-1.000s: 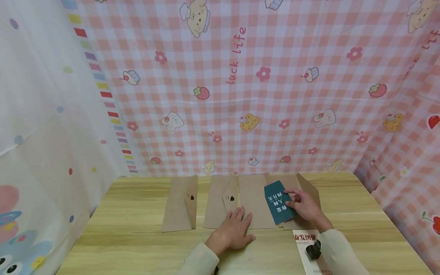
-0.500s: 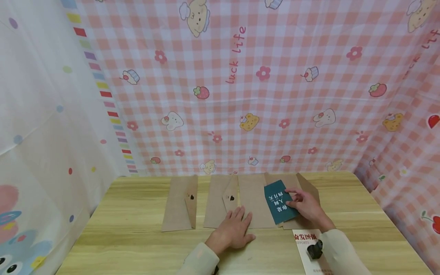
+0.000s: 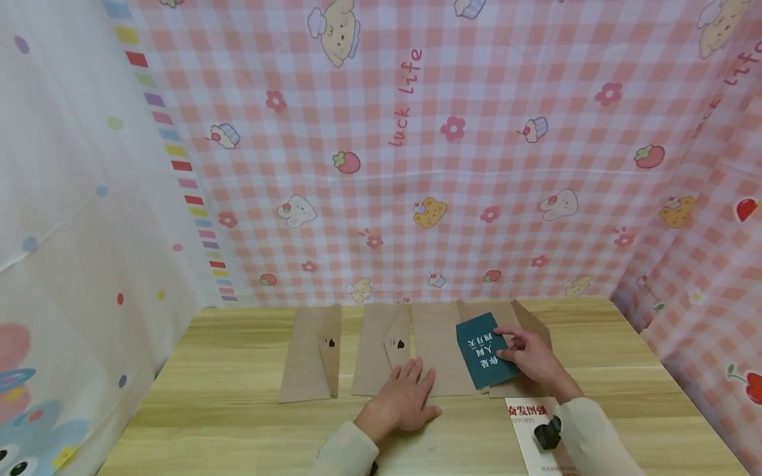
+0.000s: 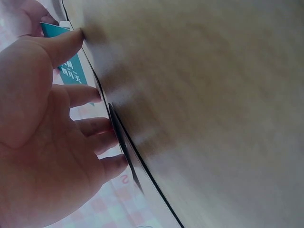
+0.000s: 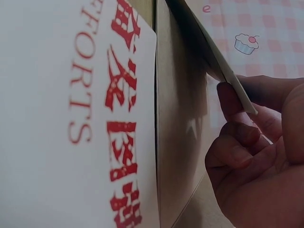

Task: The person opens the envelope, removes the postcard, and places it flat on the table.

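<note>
A teal card (image 3: 483, 352) with white characters is pinched at its right edge by my right hand (image 3: 532, 357). In the right wrist view, thumb and fingers lie on both faces of the card (image 5: 228, 78). Its left part lies over the third brown envelope (image 3: 439, 357), near the opening; whether the edge is inside I cannot tell. My left hand (image 3: 405, 400) rests palm down with spread fingers, touching the lower edges of the second envelope (image 3: 372, 357) and the third. A fourth envelope (image 3: 536, 324), its flap raised, is partly hidden behind the right hand.
Another brown envelope (image 3: 303, 360) lies at the left of the row. A white card (image 3: 524, 430) with red characters lies at the front right, partly under the right wrist and its black camera. The wooden table (image 3: 208, 410) meets a checked curtain (image 3: 381, 244) at the back.
The teal card has tilted and shifted very slightly to the right with the right hand's pinch. My left hand stays in place.
</note>
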